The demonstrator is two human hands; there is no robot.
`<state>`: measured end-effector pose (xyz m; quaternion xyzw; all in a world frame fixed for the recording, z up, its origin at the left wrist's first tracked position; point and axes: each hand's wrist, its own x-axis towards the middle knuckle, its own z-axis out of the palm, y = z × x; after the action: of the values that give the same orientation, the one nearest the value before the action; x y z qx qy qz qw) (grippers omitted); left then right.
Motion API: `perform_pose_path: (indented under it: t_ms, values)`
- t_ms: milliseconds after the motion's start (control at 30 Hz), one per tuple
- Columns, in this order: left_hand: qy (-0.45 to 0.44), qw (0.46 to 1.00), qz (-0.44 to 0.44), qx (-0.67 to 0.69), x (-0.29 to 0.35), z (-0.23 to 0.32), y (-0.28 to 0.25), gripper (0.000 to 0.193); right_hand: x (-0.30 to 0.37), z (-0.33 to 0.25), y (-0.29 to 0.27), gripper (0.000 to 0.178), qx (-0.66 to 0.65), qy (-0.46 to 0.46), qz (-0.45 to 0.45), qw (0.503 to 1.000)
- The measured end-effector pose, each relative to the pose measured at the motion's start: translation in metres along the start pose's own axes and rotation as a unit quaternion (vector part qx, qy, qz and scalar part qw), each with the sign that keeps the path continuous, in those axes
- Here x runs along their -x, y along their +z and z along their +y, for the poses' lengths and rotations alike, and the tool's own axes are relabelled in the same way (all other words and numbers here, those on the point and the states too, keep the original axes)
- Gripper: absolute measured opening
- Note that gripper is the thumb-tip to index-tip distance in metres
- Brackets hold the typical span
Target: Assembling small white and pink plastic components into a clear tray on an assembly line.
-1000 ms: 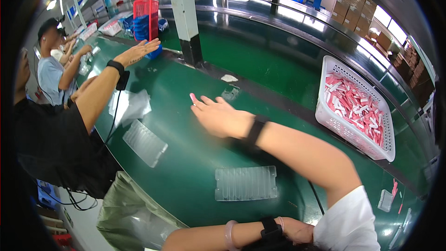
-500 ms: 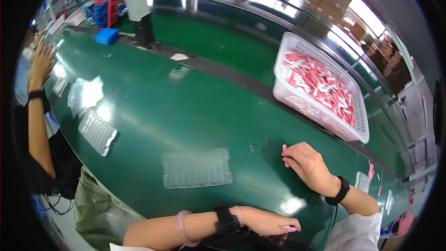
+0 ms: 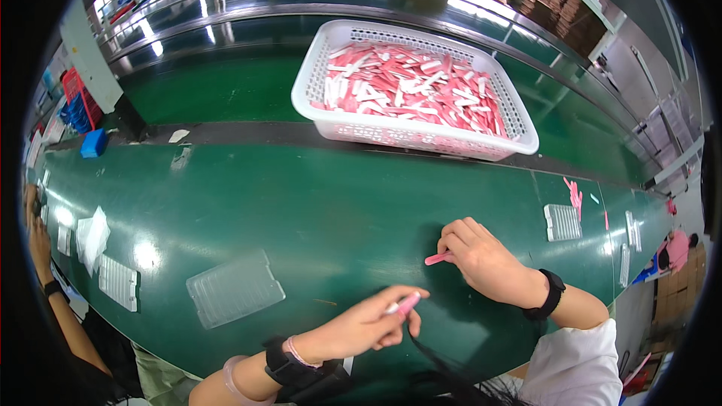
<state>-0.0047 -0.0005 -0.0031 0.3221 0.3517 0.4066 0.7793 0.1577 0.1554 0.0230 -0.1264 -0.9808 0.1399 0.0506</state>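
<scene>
My left hand (image 3: 361, 325) is low in the middle, over the green work surface (image 3: 316, 195). Between its thumb and fingers is a slim pink-and-white plastic stick (image 3: 407, 303). To its right and slightly farther off, my right hand (image 3: 485, 265) pinches a pink plastic stick (image 3: 436, 259), its outer end pointing left. The fingers hide the rest of that stick. The two hands are apart, and so are the sticks. A clear ribbed plastic tray (image 3: 237, 289) lies left of my left hand, untouched.
Beyond the hands, a white perforated basket (image 3: 331, 122) full of pink-and-white sticks stands at the table's far edge. Another ribbed tray (image 3: 563, 222) and loose pink pieces (image 3: 574, 197) lie right. At far left are more trays (image 3: 118, 283), clear film (image 3: 93, 240) and a co-worker's arm (image 3: 71, 331).
The view has swung right, so basket and clear tray appear farther left. My left hand has risen from the lower edge toward my right hand. Both hands still hold their sticks.
</scene>
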Motion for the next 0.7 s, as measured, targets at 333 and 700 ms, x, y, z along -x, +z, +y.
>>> perform_pose_path:
  t_ms: [333, 700]
  values:
    - [0.044, 0.988, 0.147, 0.018, 0.000, 0.004, 0.003, 0.027, 0.002, -0.015, -0.005, 0.009, -0.219, 0.042, -0.062, 0.973]
    - [-0.029, 0.999, 0.039, -0.003, 0.003, 0.005, 0.004, 0.010, -0.113, -0.029, -0.004, 0.037, -0.121, -0.141, 0.008, 0.982]
